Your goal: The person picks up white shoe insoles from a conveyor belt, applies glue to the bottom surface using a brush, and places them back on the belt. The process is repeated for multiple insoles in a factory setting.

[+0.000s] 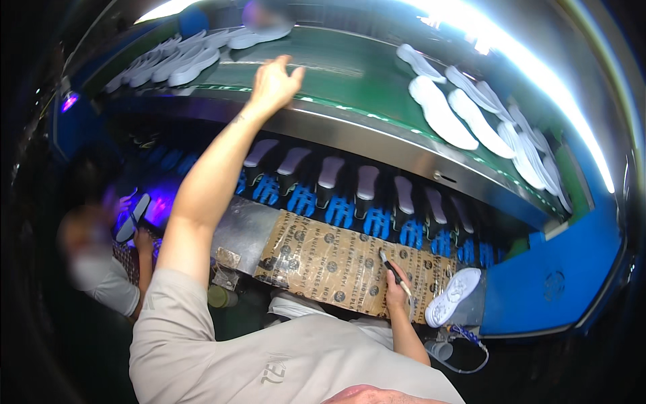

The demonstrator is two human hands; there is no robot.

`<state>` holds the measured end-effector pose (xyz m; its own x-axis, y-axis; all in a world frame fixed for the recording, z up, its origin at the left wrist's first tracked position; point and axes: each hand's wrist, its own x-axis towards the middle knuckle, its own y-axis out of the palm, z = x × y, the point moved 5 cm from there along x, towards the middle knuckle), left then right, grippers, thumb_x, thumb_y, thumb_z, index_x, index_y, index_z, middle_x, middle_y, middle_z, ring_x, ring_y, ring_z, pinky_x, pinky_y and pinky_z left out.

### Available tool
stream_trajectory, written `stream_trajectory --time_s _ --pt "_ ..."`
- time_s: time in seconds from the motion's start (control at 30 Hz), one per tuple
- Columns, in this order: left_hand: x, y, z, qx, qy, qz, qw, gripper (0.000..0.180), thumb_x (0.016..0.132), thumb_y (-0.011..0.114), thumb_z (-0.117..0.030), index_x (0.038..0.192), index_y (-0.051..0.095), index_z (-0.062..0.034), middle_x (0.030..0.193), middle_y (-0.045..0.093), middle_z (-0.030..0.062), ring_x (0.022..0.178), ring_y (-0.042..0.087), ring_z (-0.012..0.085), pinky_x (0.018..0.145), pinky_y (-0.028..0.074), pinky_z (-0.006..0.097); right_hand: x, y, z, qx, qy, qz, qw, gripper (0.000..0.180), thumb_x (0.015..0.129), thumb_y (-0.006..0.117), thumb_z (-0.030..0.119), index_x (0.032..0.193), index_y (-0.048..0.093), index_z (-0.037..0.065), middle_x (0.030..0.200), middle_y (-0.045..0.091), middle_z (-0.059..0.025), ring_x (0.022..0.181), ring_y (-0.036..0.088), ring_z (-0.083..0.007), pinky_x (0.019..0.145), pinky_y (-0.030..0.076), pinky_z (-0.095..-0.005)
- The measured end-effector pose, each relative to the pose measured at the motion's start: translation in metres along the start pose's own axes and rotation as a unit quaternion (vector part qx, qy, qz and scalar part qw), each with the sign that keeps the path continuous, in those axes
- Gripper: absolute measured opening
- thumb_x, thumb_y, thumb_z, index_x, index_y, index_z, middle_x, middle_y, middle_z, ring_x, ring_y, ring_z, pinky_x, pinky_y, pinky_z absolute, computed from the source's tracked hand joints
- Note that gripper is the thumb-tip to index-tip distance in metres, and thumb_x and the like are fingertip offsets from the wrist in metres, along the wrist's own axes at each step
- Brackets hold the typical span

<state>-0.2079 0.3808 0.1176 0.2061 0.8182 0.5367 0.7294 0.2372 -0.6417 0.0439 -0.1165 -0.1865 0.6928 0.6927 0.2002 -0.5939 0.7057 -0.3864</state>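
My left hand (274,86) is stretched out over the near edge of a green conveyor belt (330,57). Its fingers are apart and nothing shows in them. Past it, a white shoe sole (259,36) lies on the belt. Down at the worktop, my right hand (397,291) is closed around the handle of a brush (391,266), bristles pointing away from me. Under that hand spreads a printed brown paper sheet (323,259). To its right rests a single white shoe sole (453,297), textured side up.
More white soles lie on the belt in a left group (168,62) and a right group (464,114). Below runs a row of blue clamps (340,212) with purplish-grey pads (331,172). At left, a co-worker's hand (143,239) holds a sole (132,217). A blue machine panel (558,283) stands right.
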Motion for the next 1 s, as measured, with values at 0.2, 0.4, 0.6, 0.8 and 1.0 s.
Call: stream_trajectory --time_s 0.2,0.4,0.6,0.8,1.0 --pt "0.052 -0.067 0.191 0.273 -0.292 -0.102 0.911 0.091 0.086 0.075 -0.041 0.160 0.030 -0.0150 0.162 0.016 0.0405 0.148 0.025 0.0585 0.115 0.024 0.074 0.001 0.002 -0.003 -0.007 0.002 0.016 1.000 0.030 0.097 0.068 0.015 0.121 0.073 -0.001 0.117 0.074 -0.0180 0.106 0.069 -0.0275 0.097 0.052 -0.0376" --pt "0.092 -0.133 0.375 0.216 -0.301 -0.083 0.925 0.078 0.090 0.071 -0.046 0.153 0.041 -0.0117 0.151 0.038 0.0391 0.144 0.035 0.0568 0.110 0.029 0.079 0.020 0.020 0.007 -0.011 -0.049 0.035 0.998 0.028 0.095 0.070 0.012 0.120 0.072 0.000 0.110 0.073 -0.0171 0.101 0.069 -0.0297 0.091 0.052 -0.0368" --pt "0.058 -0.098 0.271 0.223 -0.140 -0.078 0.962 0.073 0.081 0.077 -0.056 0.114 0.065 0.0083 0.117 0.068 0.0360 0.118 0.066 0.0437 0.101 0.050 0.049 0.004 0.002 0.005 -0.032 0.016 0.022 0.999 0.028 0.094 0.072 0.013 0.120 0.073 0.002 0.109 0.074 -0.0160 0.100 0.070 -0.0294 0.088 0.053 -0.0356" --pt "-0.045 -0.084 0.219 -0.438 -0.130 -0.082 0.886 0.064 0.094 0.074 -0.043 0.133 0.055 0.0046 0.131 0.060 0.0238 0.120 0.062 0.0402 0.104 0.050 0.055 0.005 0.004 0.001 -0.006 -0.013 -0.003 1.000 0.028 0.094 0.072 0.014 0.120 0.073 0.003 0.111 0.074 -0.0159 0.100 0.071 -0.0269 0.089 0.054 -0.0354" --pt "-0.176 0.000 0.128 -0.793 -0.244 -0.032 0.557 0.055 0.101 0.052 -0.041 0.133 0.060 0.0037 0.128 0.067 0.0233 0.119 0.064 0.0413 0.110 0.049 0.056 0.012 0.005 0.005 0.065 0.073 0.014 0.995 0.028 0.096 0.072 0.016 0.123 0.075 0.005 0.094 0.072 -0.0005 0.081 0.061 -0.0086 0.074 0.050 -0.0247"
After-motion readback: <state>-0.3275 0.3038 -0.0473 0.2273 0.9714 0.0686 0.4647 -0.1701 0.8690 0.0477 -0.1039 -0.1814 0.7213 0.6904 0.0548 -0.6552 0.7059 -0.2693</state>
